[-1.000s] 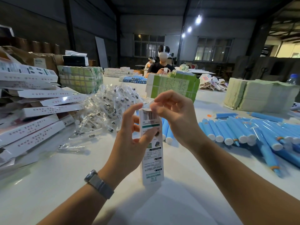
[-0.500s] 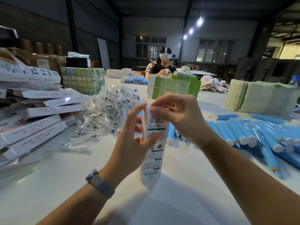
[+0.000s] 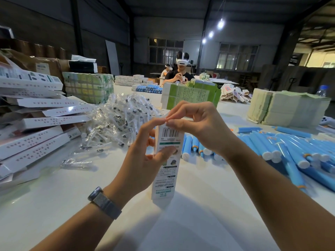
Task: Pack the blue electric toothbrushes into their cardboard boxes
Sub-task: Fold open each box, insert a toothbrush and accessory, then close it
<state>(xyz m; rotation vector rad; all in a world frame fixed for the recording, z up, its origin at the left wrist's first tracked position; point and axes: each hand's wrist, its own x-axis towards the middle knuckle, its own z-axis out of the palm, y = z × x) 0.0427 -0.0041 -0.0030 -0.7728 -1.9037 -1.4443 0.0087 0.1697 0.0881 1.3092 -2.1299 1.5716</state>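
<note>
A tall white cardboard box [image 3: 165,171] with a barcode stands upright above the white table. My left hand [image 3: 143,154] grips its upper half, thumb across the printed face. My right hand [image 3: 195,125] pinches the flap at the box's top end, fingertips meeting the left forefinger there. Several blue electric toothbrushes [image 3: 282,151] lie in a loose heap to the right, and a few more [image 3: 190,147] lie just behind the box. What is inside the box is hidden.
Filled white boxes [image 3: 36,134] are stacked at the left. A heap of brush heads in clear bags [image 3: 117,122] lies behind. Green leaflet bundles [image 3: 192,95] and a pale paper stack [image 3: 282,111] stand further back. A person [image 3: 179,73] works at the table's far end.
The box has been lifted and turned slightly. My right hand has come down onto the box's top flap, meeting the left fingertips.
</note>
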